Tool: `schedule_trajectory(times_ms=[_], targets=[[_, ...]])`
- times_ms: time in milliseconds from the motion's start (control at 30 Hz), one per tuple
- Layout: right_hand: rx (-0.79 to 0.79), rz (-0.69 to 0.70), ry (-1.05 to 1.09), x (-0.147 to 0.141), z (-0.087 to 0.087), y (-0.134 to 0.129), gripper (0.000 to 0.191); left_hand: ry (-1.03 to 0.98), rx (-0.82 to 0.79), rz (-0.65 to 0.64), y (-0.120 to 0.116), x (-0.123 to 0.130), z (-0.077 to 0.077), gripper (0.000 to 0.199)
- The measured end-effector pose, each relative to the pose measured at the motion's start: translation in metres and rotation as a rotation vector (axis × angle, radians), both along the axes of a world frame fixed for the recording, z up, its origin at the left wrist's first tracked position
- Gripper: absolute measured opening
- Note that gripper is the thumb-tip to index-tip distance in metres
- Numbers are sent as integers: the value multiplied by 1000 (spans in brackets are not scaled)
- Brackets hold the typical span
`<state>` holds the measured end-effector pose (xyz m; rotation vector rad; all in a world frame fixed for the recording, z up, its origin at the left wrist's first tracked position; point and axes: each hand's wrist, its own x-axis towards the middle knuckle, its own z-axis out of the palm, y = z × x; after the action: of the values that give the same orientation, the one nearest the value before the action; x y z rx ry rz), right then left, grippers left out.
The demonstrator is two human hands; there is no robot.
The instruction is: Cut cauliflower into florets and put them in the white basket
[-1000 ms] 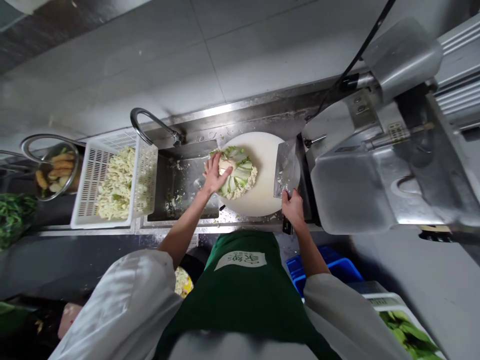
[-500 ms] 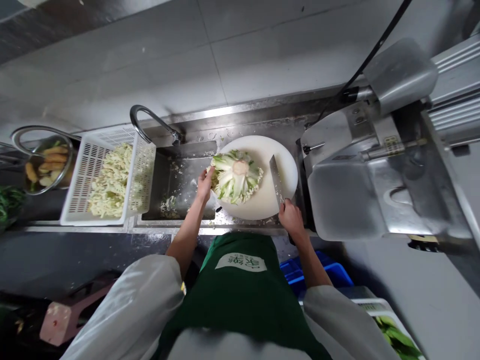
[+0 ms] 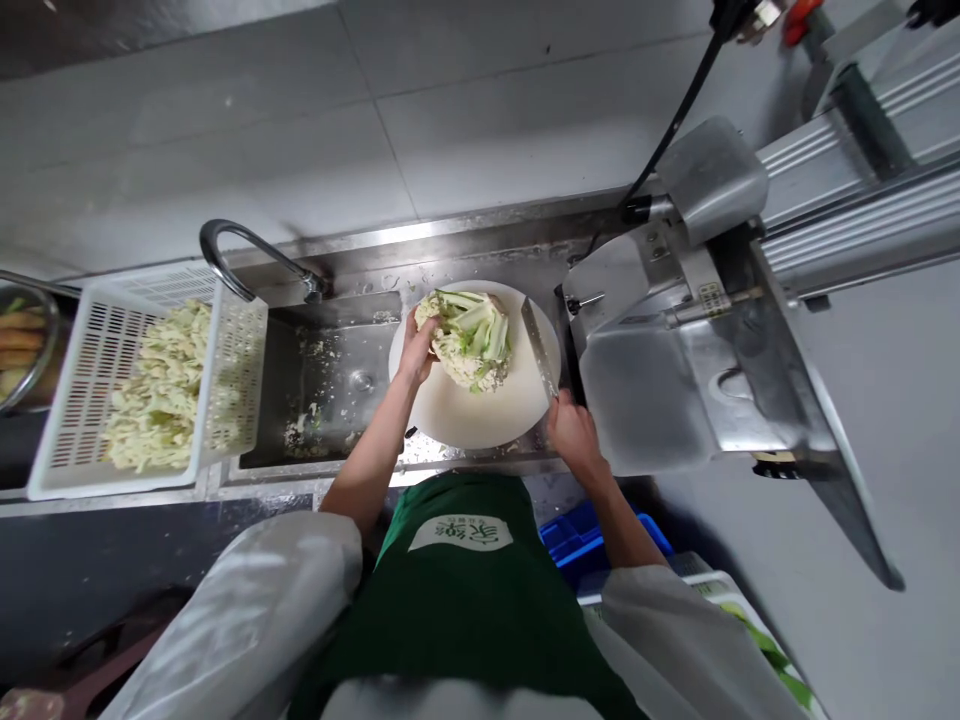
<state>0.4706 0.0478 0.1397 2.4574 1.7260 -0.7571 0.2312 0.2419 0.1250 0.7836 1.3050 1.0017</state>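
Observation:
A head of cauliflower (image 3: 471,338) with pale green stalks is tilted on its side over the round white cutting board (image 3: 480,422). My left hand (image 3: 418,346) grips it at its left side, the fingers wrapped round the florets. At the board's right edge, my right hand (image 3: 573,430) is closed round the handle of a wide-bladed knife (image 3: 538,342). The blade points away from me over the right part of the board, apart from the cauliflower.
Left of the board lies a metal sink (image 3: 352,384) with scraps and a curved faucet (image 3: 259,258). A white basket (image 3: 204,390) holds cut cauliflower (image 3: 161,390). A metal slicing machine (image 3: 645,390) stands close on the right. A blue crate (image 3: 574,540) is below the counter.
The cauliflower has turned from stem-up onto its side, with my left hand now gripping it more firmly. The whole view has shifted to the right. The knife stays in my right hand.

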Motion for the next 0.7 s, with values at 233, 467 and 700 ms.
schedule_trajectory(times_ms=[233,467,700], targets=[[173,152,-33,-4,38,27,38,-23,166,62,-25,16,0,91],[116,325,-172,-16,50,40,33,-12,179,62,-27,14,-5,88],[1,391,-236,-15,63,55,31,117,296,1,-17,15,-13,83]])
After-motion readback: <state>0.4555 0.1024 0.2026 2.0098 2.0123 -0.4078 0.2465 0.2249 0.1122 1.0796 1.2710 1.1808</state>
